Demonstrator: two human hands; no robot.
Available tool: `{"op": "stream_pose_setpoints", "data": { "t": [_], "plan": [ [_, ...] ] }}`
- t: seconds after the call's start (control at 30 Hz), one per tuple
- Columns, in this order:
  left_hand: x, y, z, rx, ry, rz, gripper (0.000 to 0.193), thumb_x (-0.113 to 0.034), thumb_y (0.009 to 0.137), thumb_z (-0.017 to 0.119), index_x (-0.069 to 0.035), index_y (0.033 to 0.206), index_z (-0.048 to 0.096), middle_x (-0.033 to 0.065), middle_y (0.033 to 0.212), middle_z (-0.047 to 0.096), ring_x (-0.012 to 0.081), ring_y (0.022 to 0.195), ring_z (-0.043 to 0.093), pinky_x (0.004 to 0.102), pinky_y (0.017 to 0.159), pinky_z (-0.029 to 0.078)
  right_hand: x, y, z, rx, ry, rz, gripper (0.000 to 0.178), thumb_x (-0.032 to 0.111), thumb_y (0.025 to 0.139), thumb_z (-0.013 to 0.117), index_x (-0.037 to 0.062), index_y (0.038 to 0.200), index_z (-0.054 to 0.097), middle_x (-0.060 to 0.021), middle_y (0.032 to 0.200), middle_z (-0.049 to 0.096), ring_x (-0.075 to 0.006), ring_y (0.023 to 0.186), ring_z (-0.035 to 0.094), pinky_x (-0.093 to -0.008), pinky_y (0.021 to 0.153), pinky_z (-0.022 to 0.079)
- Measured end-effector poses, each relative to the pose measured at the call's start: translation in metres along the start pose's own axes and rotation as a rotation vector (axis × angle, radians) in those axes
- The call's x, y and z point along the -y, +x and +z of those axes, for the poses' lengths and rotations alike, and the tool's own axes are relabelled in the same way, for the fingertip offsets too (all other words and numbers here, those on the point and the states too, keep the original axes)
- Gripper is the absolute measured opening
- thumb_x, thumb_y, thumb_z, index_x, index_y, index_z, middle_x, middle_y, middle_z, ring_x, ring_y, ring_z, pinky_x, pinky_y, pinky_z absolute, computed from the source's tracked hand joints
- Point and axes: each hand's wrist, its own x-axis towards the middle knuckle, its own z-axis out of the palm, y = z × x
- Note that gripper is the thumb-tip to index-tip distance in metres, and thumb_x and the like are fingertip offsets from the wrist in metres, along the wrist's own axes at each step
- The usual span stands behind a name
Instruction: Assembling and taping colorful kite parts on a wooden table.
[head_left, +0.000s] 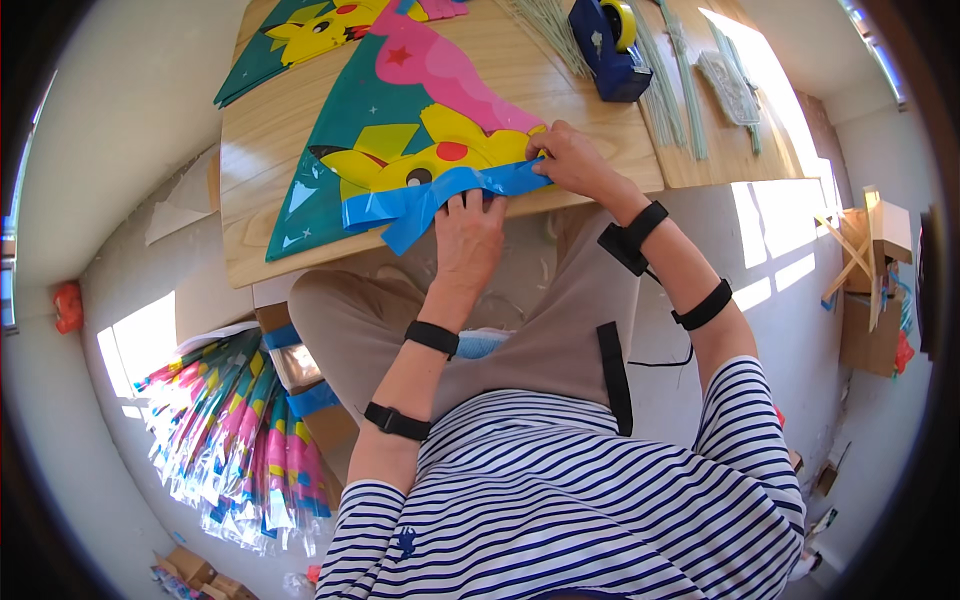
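Observation:
A triangular kite sheet (pixel 330 165), teal and pink with a yellow cartoon animal, lies on the table in front of me. A shiny blue strip (pixel 375 210) runs along its near edge, with a loose end hanging past the tabletop. My left hand (pixel 470 240) is at the middle of this strip, fingers bent and their tips partly hidden by it. Close to the sheet's right corner, my right hand (pixel 580 165) pinches the strip and the sheet's edge between thumb and fingers.
More printed sheets (pixel 290 50) are stacked at the far left of the wooden table (pixel 590 150). A blue tape dispenser (pixel 610 60) stands at the back, beside bundles of thin pale rods (pixel 685 90) and a clear box (pixel 728 88). Rolled kites in clear sleeves (pixel 235 430) pile up at lower left.

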Motion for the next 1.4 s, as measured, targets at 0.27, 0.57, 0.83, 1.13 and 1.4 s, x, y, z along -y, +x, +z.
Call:
{"op": "stream_pose_setpoints", "data": {
  "t": [0.27,0.57,0.83,1.13,1.4],
  "plan": [
    [-0.003,0.001,0.0,-0.045,0.013,0.002,0.069,-0.017,0.072,0.086,-0.019,0.138,0.064,0.0123,0.123,0.057,0.0352,0.116,0.054,0.0498,0.095,0.047,-0.005,0.001,0.016,-0.128,0.066,0.147,0.012,0.007,0.076,0.076,0.0027,0.085,0.069,-0.0179,0.092,0.064,-0.0373,0.09,0.064,-0.0447,0.08,0.051],
    [-0.002,0.001,0.001,-0.046,0.009,0.003,0.069,-0.016,0.072,0.086,-0.019,0.137,0.065,0.0129,0.124,0.056,0.0349,0.117,0.053,0.0497,0.096,0.047,0.005,-0.009,0.038,-0.269,-0.108,0.183,0.014,0.007,0.079,0.076,0.0063,0.09,0.067,-0.0154,0.095,0.063,-0.0381,0.091,0.065,-0.045,0.081,0.052],
    [-0.003,0.002,0.0,-0.039,0.0,-0.008,0.07,-0.016,0.071,0.086,-0.02,0.137,0.065,0.0134,0.127,0.056,0.0359,0.121,0.052,0.0512,0.099,0.046,0.014,-0.018,0.049,-0.37,-0.459,-0.163,0.02,0.008,0.076,0.072,0.0072,0.094,0.062,-0.0125,0.1,0.059,-0.0336,0.096,0.063,-0.0433,0.079,0.053],
    [-0.001,0.001,0.003,-0.035,-0.024,-0.01,0.066,-0.016,0.069,0.086,-0.02,0.132,0.067,0.0114,0.126,0.057,0.0344,0.12,0.053,0.0505,0.098,0.047,0.022,-0.043,0.065,-0.315,-0.707,-0.235,0.026,0.011,0.082,0.065,0.0016,0.107,0.067,-0.0188,0.1,0.061,-0.0313,0.097,0.06,-0.0372,0.076,0.052],
    [0.005,0.0,-0.001,-0.115,-0.056,-0.012,0.047,-0.015,0.079,0.077,-0.007,0.124,0.066,0.0144,0.121,0.06,0.0356,0.119,0.056,0.0496,0.1,0.048,0.037,-0.059,0.072,-0.198,-0.8,-0.188,0.055,0.012,0.089,0.061,-0.0013,0.143,0.057,-0.0433,0.127,0.058,-0.0442,0.112,0.058,-0.0421,0.088,0.053]
  ]
}}
